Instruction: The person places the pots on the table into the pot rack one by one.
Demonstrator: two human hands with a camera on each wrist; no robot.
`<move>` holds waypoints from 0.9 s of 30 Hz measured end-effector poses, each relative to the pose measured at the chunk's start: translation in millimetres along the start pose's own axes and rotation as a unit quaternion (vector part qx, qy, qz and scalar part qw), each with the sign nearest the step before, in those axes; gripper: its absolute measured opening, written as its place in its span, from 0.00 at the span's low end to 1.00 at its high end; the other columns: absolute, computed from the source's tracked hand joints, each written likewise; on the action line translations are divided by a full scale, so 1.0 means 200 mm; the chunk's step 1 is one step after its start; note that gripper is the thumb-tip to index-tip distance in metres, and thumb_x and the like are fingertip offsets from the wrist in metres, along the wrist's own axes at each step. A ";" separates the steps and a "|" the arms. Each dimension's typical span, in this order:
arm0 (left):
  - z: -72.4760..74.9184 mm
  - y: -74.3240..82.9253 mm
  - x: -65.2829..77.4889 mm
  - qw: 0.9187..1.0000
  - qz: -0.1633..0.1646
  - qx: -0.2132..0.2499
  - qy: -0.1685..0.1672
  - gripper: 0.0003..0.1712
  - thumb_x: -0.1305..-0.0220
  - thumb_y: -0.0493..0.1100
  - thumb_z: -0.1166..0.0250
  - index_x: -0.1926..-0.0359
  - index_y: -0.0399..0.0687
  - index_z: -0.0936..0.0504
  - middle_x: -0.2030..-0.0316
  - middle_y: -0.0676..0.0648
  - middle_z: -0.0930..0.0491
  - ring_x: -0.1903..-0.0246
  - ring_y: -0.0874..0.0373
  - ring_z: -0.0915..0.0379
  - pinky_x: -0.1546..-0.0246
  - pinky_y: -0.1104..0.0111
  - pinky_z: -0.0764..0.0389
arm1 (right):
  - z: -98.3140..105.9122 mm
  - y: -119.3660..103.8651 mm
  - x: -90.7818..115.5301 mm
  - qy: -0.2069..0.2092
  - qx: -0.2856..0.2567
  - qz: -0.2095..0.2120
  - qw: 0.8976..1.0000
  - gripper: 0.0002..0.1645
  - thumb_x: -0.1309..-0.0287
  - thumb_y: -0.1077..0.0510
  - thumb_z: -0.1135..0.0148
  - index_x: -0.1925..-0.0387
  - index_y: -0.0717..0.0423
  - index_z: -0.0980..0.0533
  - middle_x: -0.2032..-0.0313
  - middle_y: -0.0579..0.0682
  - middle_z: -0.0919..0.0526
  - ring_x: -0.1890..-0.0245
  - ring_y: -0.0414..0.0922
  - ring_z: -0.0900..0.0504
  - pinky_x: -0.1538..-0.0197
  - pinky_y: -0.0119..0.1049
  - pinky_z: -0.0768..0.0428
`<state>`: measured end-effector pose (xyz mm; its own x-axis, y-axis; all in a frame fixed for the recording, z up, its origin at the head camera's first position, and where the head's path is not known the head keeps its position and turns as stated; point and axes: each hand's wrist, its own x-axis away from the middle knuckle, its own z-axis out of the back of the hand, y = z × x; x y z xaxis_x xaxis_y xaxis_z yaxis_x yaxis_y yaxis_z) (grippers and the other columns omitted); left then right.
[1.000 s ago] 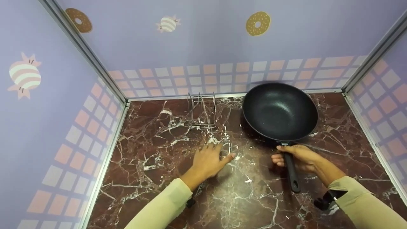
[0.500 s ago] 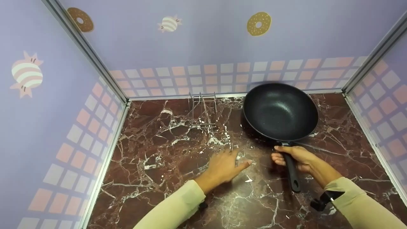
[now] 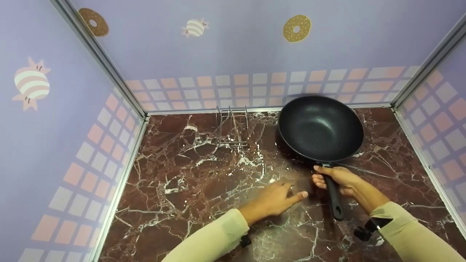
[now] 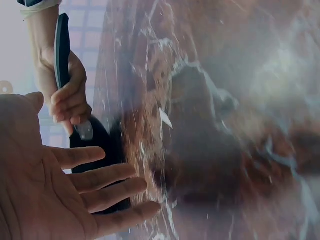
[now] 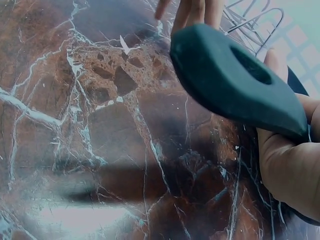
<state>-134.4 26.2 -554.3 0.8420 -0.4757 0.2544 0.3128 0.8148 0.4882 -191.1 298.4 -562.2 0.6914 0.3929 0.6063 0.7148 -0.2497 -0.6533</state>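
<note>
A black frying pan (image 3: 320,127) sits at the back right in the head view, its handle (image 3: 335,203) pointing toward me. My right hand (image 3: 346,180) grips that handle close to the pan body, thumb on top and fingers curled beneath. In the right wrist view the handle's holed end (image 5: 240,75) fills the upper right. My left hand (image 3: 275,198) hovers or rests left of the handle, holding nothing; contact with the counter is unclear. Its fingers are spread and fairly straight in the left wrist view, where the palm (image 4: 40,185) shows.
A small wire rack (image 3: 233,127) stands on the brown marbled countertop (image 3: 174,218) near the back wall, left of the pan. Patterned purple panels enclose the left, back and right sides. A small white fleck (image 4: 165,118) lies on the counter.
My left hand has moved right and toward me, from in front of the wire rack to near the pan handle. The right hand and the pan have stayed nearly still.
</note>
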 end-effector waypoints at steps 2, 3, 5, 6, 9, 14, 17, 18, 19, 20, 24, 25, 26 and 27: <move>-0.01 0.03 -0.01 1.000 -0.004 0.024 -0.010 0.52 0.22 0.84 0.63 0.20 0.55 0.26 0.25 0.48 0.20 0.28 0.47 0.20 0.28 0.51 0.16 | 0.00 0.00 0.00 -0.003 -0.001 -0.004 1.000 0.14 0.14 0.57 0.43 0.60 0.60 0.20 0.68 0.52 0.07 0.67 0.41 0.06 0.55 0.31 0.06; -0.02 0.04 -0.02 0.999 -0.007 0.035 -0.014 0.50 0.21 0.82 0.62 0.21 0.55 0.25 0.27 0.49 0.18 0.30 0.49 0.18 0.30 0.53 0.15 | 0.00 0.00 0.00 -0.006 -0.001 -0.006 1.000 0.14 0.14 0.57 0.44 0.60 0.60 0.20 0.67 0.52 0.07 0.67 0.42 0.06 0.55 0.31 0.06; -0.03 0.07 -0.03 0.998 -0.009 0.058 -0.024 0.47 0.19 0.81 0.60 0.24 0.55 0.22 0.31 0.50 0.15 0.34 0.51 0.15 0.33 0.56 0.13 | 0.00 0.00 0.00 -0.006 0.000 -0.010 1.000 0.15 0.14 0.56 0.44 0.60 0.60 0.20 0.67 0.52 0.08 0.67 0.42 0.06 0.55 0.31 0.06; -0.03 0.09 -0.04 0.997 -0.011 0.069 -0.029 0.46 0.19 0.80 0.59 0.25 0.56 0.21 0.33 0.50 0.13 0.37 0.52 0.13 0.35 0.58 0.13 | 0.00 0.00 0.00 -0.005 0.001 -0.012 1.000 0.16 0.14 0.56 0.44 0.61 0.60 0.19 0.67 0.52 0.08 0.67 0.41 0.06 0.55 0.31 0.06; -0.04 0.14 -0.07 0.995 -0.010 0.092 -0.042 0.44 0.18 0.80 0.59 0.28 0.57 0.18 0.37 0.52 0.11 0.40 0.55 0.12 0.37 0.60 0.13 | 0.00 -0.01 0.00 0.001 0.005 -0.016 1.000 0.18 0.14 0.55 0.44 0.62 0.59 0.18 0.68 0.52 0.08 0.68 0.41 0.06 0.56 0.31 0.06; -0.08 0.20 -0.12 0.991 -0.006 0.118 -0.060 0.42 0.17 0.78 0.58 0.29 0.58 0.17 0.39 0.53 0.10 0.41 0.57 0.13 0.36 0.64 0.14 | 0.00 -0.02 -0.01 -0.004 0.001 -0.021 1.000 0.19 0.14 0.53 0.43 0.61 0.61 0.17 0.69 0.51 0.08 0.70 0.41 0.06 0.58 0.30 0.07; -0.10 0.24 -0.14 0.986 -0.007 0.154 -0.069 0.39 0.16 0.75 0.56 0.32 0.56 0.14 0.44 0.52 0.08 0.47 0.59 0.12 0.43 0.67 0.14 | 0.00 -0.02 -0.01 -0.014 -0.001 -0.022 1.000 0.20 0.13 0.53 0.44 0.61 0.60 0.17 0.68 0.51 0.08 0.70 0.41 0.07 0.60 0.29 0.07; -0.11 0.26 -0.14 0.981 -0.005 0.177 -0.074 0.39 0.16 0.74 0.55 0.34 0.54 0.13 0.46 0.50 0.08 0.50 0.58 0.11 0.48 0.67 0.13 | 0.00 -0.02 -0.01 -0.015 -0.001 -0.022 1.000 0.20 0.13 0.53 0.44 0.61 0.60 0.16 0.68 0.51 0.07 0.70 0.41 0.07 0.60 0.29 0.07; -0.12 0.27 -0.15 0.975 -0.002 0.206 -0.080 0.38 0.15 0.73 0.54 0.36 0.51 0.11 0.48 0.48 0.07 0.53 0.56 0.11 0.51 0.65 0.11 | 0.00 -0.02 -0.01 -0.016 -0.001 -0.022 1.000 0.20 0.13 0.53 0.44 0.62 0.60 0.16 0.68 0.51 0.07 0.70 0.41 0.07 0.60 0.29 0.08; -0.12 0.29 -0.15 0.967 0.003 0.240 -0.086 0.38 0.15 0.71 0.52 0.38 0.49 0.11 0.50 0.46 0.07 0.55 0.55 0.11 0.54 0.65 0.10 | 0.00 -0.02 -0.01 -0.016 -0.001 -0.022 1.000 0.20 0.13 0.53 0.44 0.61 0.60 0.16 0.68 0.51 0.07 0.70 0.41 0.07 0.60 0.29 0.07; -0.17 0.34 -0.16 0.924 0.034 0.365 -0.106 0.35 0.16 0.67 0.46 0.45 0.42 0.10 0.53 0.40 0.07 0.56 0.48 0.08 0.60 0.56 0.05 | 0.01 -0.01 -0.01 -0.010 -0.002 -0.024 1.000 0.19 0.13 0.54 0.44 0.61 0.59 0.16 0.67 0.52 0.07 0.69 0.42 0.06 0.58 0.31 0.07; -0.18 0.35 -0.17 0.914 0.042 0.389 -0.108 0.34 0.16 0.66 0.45 0.45 0.42 0.10 0.53 0.40 0.07 0.55 0.47 0.08 0.58 0.53 0.04 | 0.01 0.00 0.00 -0.007 -0.002 -0.026 1.000 0.19 0.13 0.54 0.44 0.61 0.59 0.16 0.67 0.52 0.07 0.69 0.42 0.06 0.58 0.31 0.07; -0.19 0.36 -0.17 0.907 0.048 0.404 -0.109 0.33 0.17 0.66 0.44 0.46 0.43 0.10 0.53 0.41 0.07 0.54 0.46 0.07 0.58 0.51 0.04 | 0.01 0.00 0.00 -0.005 -0.004 -0.026 1.000 0.18 0.13 0.54 0.44 0.61 0.59 0.16 0.67 0.53 0.07 0.68 0.42 0.06 0.58 0.31 0.07; -0.20 0.37 -0.18 0.900 0.051 0.418 -0.112 0.32 0.17 0.66 0.44 0.47 0.43 0.10 0.54 0.41 0.07 0.53 0.44 0.07 0.57 0.49 0.04 | 0.01 0.00 0.00 -0.002 -0.005 -0.027 1.000 0.18 0.14 0.54 0.43 0.61 0.59 0.16 0.67 0.53 0.07 0.69 0.42 0.06 0.58 0.31 0.07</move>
<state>-123.6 116.4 -560.5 0.7086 -0.5434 0.4501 -0.2799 0.3690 0.8863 -192.0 299.8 -563.3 0.6516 0.4094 0.6386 0.7519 -0.2366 -0.6154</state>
